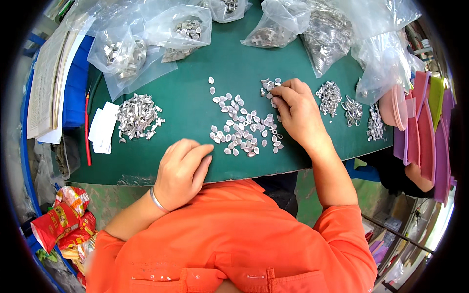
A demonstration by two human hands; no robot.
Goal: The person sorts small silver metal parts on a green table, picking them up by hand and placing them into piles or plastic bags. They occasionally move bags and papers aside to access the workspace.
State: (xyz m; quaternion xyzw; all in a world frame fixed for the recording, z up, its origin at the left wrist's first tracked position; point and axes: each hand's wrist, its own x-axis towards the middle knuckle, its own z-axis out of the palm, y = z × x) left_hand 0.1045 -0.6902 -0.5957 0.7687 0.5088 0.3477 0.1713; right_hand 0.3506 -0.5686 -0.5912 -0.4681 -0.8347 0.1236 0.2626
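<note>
My right hand (298, 108) reaches over the green desk (190, 100), fingers bent down at a small cluster of metal pieces (264, 91); I cannot tell whether the fingertips pinch one. The teardrop-shaped metal pieces (241, 127) lie loosely spread between my hands. My left hand (180, 171) is near the desk's front edge, just beside them, loosely curled with thumb and forefinger slightly apart. Farther left sit a heap of silvery metal clips (138, 117) and white paper slips (102, 128).
</note>
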